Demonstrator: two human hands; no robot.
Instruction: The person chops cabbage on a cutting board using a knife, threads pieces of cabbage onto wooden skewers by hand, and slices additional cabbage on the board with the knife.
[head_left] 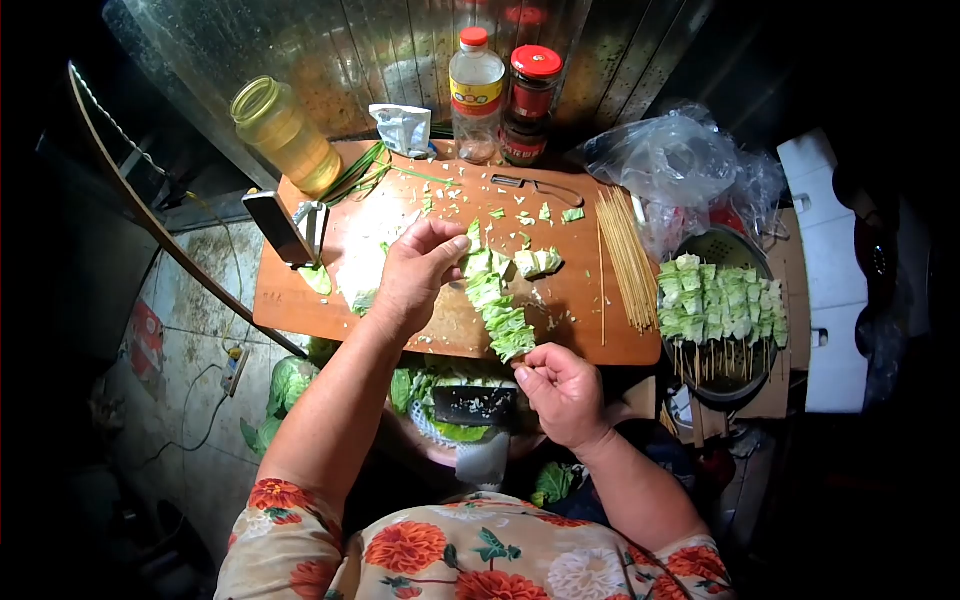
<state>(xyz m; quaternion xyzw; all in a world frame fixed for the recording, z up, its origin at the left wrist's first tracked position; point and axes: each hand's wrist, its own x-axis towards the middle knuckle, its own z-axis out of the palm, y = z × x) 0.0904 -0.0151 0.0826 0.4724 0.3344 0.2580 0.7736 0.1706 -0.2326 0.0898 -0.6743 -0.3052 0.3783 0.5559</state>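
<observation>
While our left hand [415, 265] pinches its fingers together at the far end of the cabbage skewer [495, 300], our right hand [568, 395] clamps thumb and fingertips on the near end of its stick. We hold it slanting over the middle of the desk [450, 335], its lower tip reaching the near edge, where our right hand hangs partly beyond the wood. Just to the right of its far end lie cabbage pieces [537, 263]; past them, bare wood gives us some room before a single stick [602, 290] and the stick bundle [625, 260], which runs along the right edge. Beyond that edge, loaded skewers [722, 305] rest on a dark pan [715, 240]. Near the left edge stands a phone [275, 228], with our left forearm passing between it and the skewer. Along the far edge we have a yellowish jar [288, 140], a bottle [476, 105] and a red-lidded jar [533, 85].
</observation>
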